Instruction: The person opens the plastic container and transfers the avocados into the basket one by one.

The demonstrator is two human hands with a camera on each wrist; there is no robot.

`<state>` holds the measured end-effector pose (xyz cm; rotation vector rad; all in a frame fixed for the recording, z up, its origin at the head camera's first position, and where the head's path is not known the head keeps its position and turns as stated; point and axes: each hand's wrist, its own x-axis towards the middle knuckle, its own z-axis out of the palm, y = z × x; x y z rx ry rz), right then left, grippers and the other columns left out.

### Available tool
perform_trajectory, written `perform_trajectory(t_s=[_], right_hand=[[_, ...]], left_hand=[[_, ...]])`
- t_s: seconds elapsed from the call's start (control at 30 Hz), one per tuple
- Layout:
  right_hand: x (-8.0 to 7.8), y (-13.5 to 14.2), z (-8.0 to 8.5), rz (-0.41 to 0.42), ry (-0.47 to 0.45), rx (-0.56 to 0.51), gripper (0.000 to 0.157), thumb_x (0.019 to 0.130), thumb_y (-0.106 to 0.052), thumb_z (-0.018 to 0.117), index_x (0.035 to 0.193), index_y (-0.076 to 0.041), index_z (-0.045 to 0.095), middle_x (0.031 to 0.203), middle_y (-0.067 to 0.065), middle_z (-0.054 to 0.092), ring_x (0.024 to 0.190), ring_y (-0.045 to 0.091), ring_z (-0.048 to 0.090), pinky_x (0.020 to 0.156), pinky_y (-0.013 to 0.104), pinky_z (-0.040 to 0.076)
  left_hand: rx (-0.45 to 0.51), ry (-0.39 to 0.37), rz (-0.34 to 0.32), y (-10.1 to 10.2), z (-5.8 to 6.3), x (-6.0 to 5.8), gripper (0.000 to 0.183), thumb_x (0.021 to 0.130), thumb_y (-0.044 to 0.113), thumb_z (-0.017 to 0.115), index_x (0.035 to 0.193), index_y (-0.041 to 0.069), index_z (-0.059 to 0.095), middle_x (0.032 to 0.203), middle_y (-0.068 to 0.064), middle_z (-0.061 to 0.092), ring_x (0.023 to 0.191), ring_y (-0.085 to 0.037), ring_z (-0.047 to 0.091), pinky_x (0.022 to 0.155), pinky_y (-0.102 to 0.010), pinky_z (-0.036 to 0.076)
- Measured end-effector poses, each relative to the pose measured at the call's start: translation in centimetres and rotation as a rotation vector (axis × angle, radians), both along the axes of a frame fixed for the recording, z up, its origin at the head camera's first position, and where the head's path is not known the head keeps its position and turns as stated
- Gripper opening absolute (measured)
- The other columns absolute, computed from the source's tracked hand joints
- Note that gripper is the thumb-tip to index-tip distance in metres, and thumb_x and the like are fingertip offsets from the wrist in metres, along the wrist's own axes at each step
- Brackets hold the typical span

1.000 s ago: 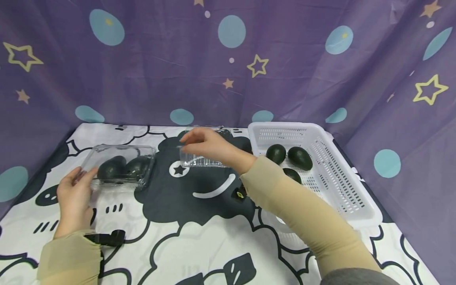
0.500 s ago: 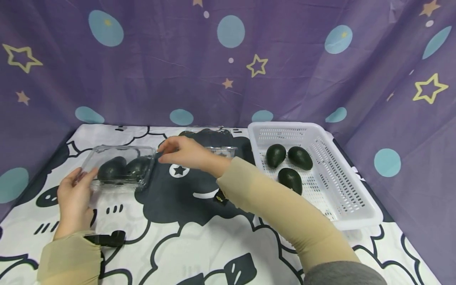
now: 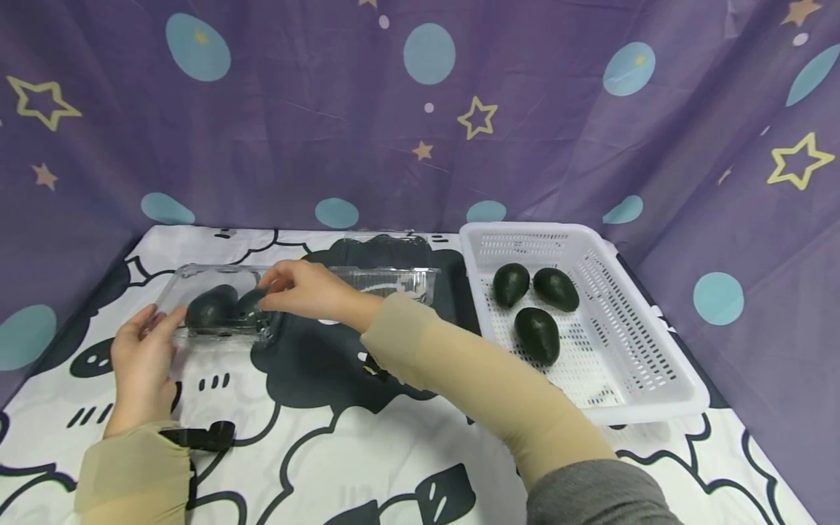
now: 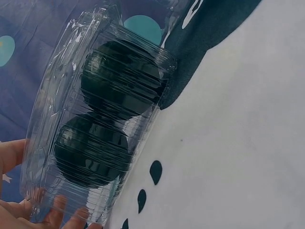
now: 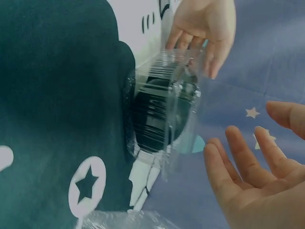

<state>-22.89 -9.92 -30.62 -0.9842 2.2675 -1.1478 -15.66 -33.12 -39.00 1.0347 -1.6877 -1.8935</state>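
Note:
A lidded clear plastic clamshell container (image 3: pixel 187 273) stands at the left of the table with two dark green avocados (image 3: pixel 211 308) inside, seen through its ribbed wall (image 4: pixel 107 36) in the left wrist view. My left hand (image 3: pixel 141 364) holds its left end, with the thumb on one side and the fingers (image 4: pixel 56 210) on the other. At the opposite end hovers my right hand (image 3: pixel 311 295), overlapping the container's right corner in the head view. In the right wrist view a gap shows between the container and this hand's loosely bent fingers (image 5: pixel 245 160).
Behind my right hand stands a second clear clamshell container (image 3: pixel 420 281), its lid raised. A white perforated basket (image 3: pixel 646 350) with three avocados (image 3: pixel 537 335) sits on the right. A purple curtain (image 3: pixel 295 168) hangs behind the patterned tablecloth (image 3: pixel 367 467).
My right hand has moved left from the clamshell container at the back to the right end of the filled one. The left hand has stayed at its left end.

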Motion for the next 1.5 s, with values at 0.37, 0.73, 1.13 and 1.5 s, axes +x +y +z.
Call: perform_trajectory(t_s=[0.37,0.73,1.13,1.5], right_hand=[[-0.3,-2.5,-2.5,-0.015,0.135,0.031,0.039,0.095,-0.032,0.067,0.130,-0.018,0.061,0.128,0.000,0.065,0.116,0.009,0.060,0.084,0.013,0.047],[-0.1,-4.7,-3.9,0.086,0.626,0.366,0.053,0.097,-0.049,0.059,0.143,-0.024,0.053,0.151,-0.003,0.048,0.141,0.013,0.042,0.117,0.021,0.029],[0.0,-6.8,-4.3,0.136,0.731,0.501,0.056,0.096,-0.060,0.051,0.144,-0.032,0.051,0.156,-0.005,0.042,0.144,0.011,0.038,0.117,0.024,0.033],[0.7,-8.1,-4.9,0.177,0.966,0.647,0.066,0.096,-0.070,0.037,0.149,-0.032,0.043,0.143,-0.003,0.054,0.128,0.014,0.054,0.103,0.029,0.049]], left_hand=[[-0.016,-0.014,0.008,0.0,-0.1,0.1,0.073,0.090,0.031,0.073,0.153,0.022,0.037,0.138,0.012,0.045,0.118,-0.002,0.044,0.095,-0.021,0.038],[-0.053,-0.033,-0.018,-1.4,-1.6,-0.8,0.078,0.084,0.039,0.078,0.151,0.025,0.040,0.132,0.013,0.046,0.112,-0.002,0.046,0.086,-0.019,0.041],[-0.085,-0.091,-0.092,-2.6,-2.7,-1.1,0.087,0.082,0.049,0.077,0.154,0.031,0.031,0.160,0.001,0.030,0.144,-0.014,0.031,0.121,-0.042,0.029],[-0.125,-0.133,-0.206,-1.5,-0.8,0.1,0.094,0.086,0.050,0.073,0.159,0.029,0.017,0.165,-0.004,0.018,0.151,-0.018,0.021,0.123,-0.044,0.023]])
